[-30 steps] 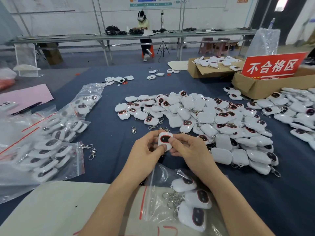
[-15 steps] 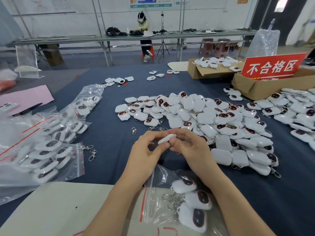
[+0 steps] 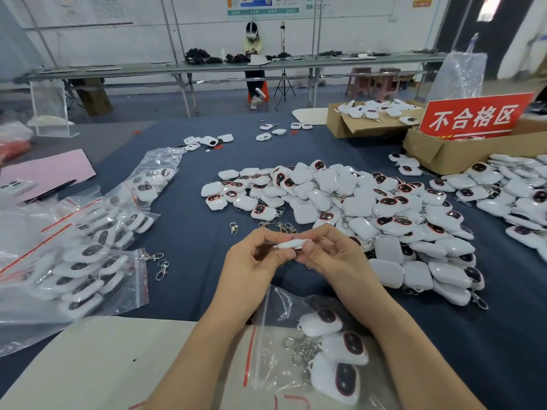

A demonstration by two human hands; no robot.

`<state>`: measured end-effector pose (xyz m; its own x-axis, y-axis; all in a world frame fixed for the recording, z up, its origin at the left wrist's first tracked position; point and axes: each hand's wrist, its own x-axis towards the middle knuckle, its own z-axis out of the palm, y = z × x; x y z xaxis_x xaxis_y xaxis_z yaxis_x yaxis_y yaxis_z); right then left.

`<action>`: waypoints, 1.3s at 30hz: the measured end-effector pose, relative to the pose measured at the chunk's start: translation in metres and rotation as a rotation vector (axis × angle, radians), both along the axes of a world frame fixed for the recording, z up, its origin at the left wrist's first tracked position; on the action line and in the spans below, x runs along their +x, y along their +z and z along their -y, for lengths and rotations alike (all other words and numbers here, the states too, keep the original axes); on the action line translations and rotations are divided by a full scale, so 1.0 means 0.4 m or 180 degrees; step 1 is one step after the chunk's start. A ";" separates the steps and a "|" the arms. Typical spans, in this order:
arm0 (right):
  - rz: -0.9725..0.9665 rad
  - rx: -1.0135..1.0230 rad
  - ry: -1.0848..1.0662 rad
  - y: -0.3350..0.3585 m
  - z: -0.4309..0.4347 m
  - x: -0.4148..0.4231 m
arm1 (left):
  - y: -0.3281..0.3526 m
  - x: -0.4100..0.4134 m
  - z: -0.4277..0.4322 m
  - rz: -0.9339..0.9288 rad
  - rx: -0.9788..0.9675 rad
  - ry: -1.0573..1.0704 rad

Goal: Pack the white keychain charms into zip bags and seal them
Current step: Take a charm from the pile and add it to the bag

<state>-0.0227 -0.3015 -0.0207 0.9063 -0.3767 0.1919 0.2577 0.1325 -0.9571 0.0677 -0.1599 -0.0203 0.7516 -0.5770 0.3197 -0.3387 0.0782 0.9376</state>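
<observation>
Both hands hold one white keychain charm [image 3: 291,244] edge-on above the blue table. My left hand [image 3: 257,261] pinches its left end and my right hand [image 3: 331,255] pinches its right end. Below my wrists lies an unsealed zip bag [image 3: 275,321] with three charms [image 3: 334,353] inside, their key rings bunched to the left. A large pile of loose white charms [image 3: 370,214] with dark red-rimmed faces spreads beyond and to the right of my hands.
Filled zip bags [image 3: 74,261] lie at the left. Loose metal clasps [image 3: 157,263] sit beside them. Two cardboard boxes [image 3: 438,149] and a red sign [image 3: 473,118] stand at the back right. More charms [image 3: 515,196] lie far right. A beige board [image 3: 103,359] is under my forearms.
The charm has turned from face-up toward me to edge-on between my fingers. My hands stayed in place above the open bag.
</observation>
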 end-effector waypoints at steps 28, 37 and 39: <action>-0.0273 -0.0584 -0.0810 -0.014 -0.005 0.011 | 0.001 0.005 0.002 -0.0188 0.0230 0.0185; -0.0212 -0.0260 -0.0279 -0.008 -0.004 0.016 | 0.000 0.012 0.000 -0.0503 0.0020 0.0253; -0.0141 -0.0333 -0.0130 -0.007 -0.003 0.015 | 0.001 0.013 0.001 -0.0612 0.0051 0.0183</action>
<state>-0.0167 -0.3002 -0.0237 0.8990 -0.3936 0.1920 0.2179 0.0217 -0.9757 0.0730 -0.1602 -0.0199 0.8297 -0.5352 0.1583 -0.1568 0.0487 0.9864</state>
